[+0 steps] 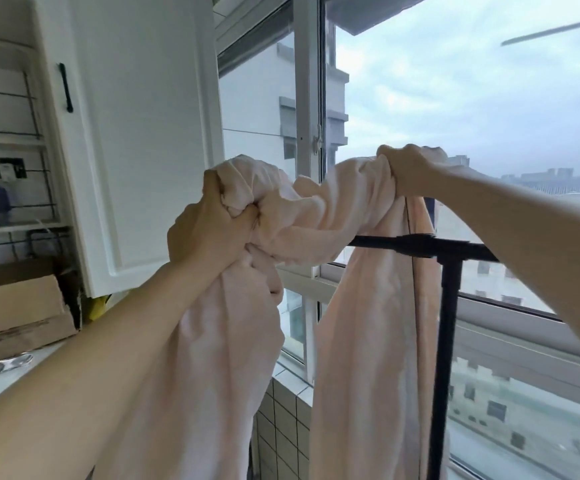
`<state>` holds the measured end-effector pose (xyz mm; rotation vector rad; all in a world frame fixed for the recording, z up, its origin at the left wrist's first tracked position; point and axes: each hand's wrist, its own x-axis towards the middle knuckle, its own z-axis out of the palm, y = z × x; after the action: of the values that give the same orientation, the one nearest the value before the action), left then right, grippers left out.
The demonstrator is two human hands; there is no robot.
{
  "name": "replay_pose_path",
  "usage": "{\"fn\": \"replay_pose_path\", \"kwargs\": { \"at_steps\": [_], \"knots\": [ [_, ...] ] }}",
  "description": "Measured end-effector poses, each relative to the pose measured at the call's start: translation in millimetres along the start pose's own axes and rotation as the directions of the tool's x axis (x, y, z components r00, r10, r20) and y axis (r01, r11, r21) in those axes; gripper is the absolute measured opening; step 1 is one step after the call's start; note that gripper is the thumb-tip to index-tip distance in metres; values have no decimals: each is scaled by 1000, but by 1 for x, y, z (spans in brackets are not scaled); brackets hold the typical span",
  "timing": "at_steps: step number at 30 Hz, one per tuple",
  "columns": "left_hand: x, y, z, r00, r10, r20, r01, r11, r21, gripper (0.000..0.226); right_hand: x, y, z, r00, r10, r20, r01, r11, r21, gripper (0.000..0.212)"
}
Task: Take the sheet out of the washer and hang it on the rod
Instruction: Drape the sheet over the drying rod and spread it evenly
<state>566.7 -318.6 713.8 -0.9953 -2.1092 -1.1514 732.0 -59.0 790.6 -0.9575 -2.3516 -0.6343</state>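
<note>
A pale pink sheet (368, 323), bunched and twisted, is held up in front of the window. My left hand (208, 226) grips one bunch of it at the left, and a long fold hangs down below that hand. My right hand (409, 171) grips another bunch higher up at the right, above the black rod (416, 244). The sheet's right part drapes over the rod's left end and hangs down on both sides. A black upright post (446, 341) carries the rod. The washer is out of view.
A white cabinet door (136, 133) with a black handle stands open at the left. Behind it are wire shelves (7, 133) and a cardboard box (14, 317) on a white counter (21, 379). The window frame (307, 116) and a tiled sill (288, 379) lie straight ahead.
</note>
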Motion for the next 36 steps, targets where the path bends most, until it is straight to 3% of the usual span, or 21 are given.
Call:
{"fn": "replay_pose_path", "kwargs": {
  "at_steps": [5,8,12,15,17,20,22,24,26,28,30,32,33,36],
  "knots": [
    [-34,47,21,994,57,92,-71,984,160,47,-19,20,-10,980,-35,196,45,998,-45,20],
    [-51,60,29,996,74,59,-86,964,250,47,-28,28,-6,956,-118,268,118,993,15,23],
    [-54,71,25,1000,5,-7,-4,982,188,51,-47,35,-4,920,-218,326,120,948,295,21],
    [-61,70,27,993,-114,34,111,990,83,48,-51,37,2,887,-237,397,102,938,331,17],
    [-76,65,41,983,-160,92,159,987,22,42,-50,42,2,840,-228,492,6,911,413,17],
    [-94,61,57,979,-168,115,172,985,-27,34,-58,46,-10,760,-277,587,-106,840,533,55],
    [-92,62,56,982,-174,72,177,984,-34,33,-61,42,-21,775,-348,528,-160,700,696,76],
    [-85,68,50,990,-144,12,144,989,-32,33,-69,27,-34,781,-461,422,-67,610,790,91],
    [-75,77,45,995,-99,-33,99,995,-20,39,-80,6,-34,725,-550,416,202,746,635,109],
    [-67,85,42,996,-59,-60,60,998,13,44,-92,-17,-28,730,-557,396,435,825,360,116],
    [-61,88,38,997,-30,-72,34,998,49,45,-95,-29,-21,757,-579,303,502,812,298,96],
    [-60,85,36,998,-10,-69,15,997,77,44,-91,-33,-17,786,-586,198,518,799,306,40],
    [-61,83,36,998,-2,-67,8,996,91,43,-89,-33,-17,795,-583,167,537,804,255,24],
    [-67,75,39,998,5,-57,-2,998,65,30,-85,-32,-17,811,-579,82,554,805,211,14]
  ]
}}
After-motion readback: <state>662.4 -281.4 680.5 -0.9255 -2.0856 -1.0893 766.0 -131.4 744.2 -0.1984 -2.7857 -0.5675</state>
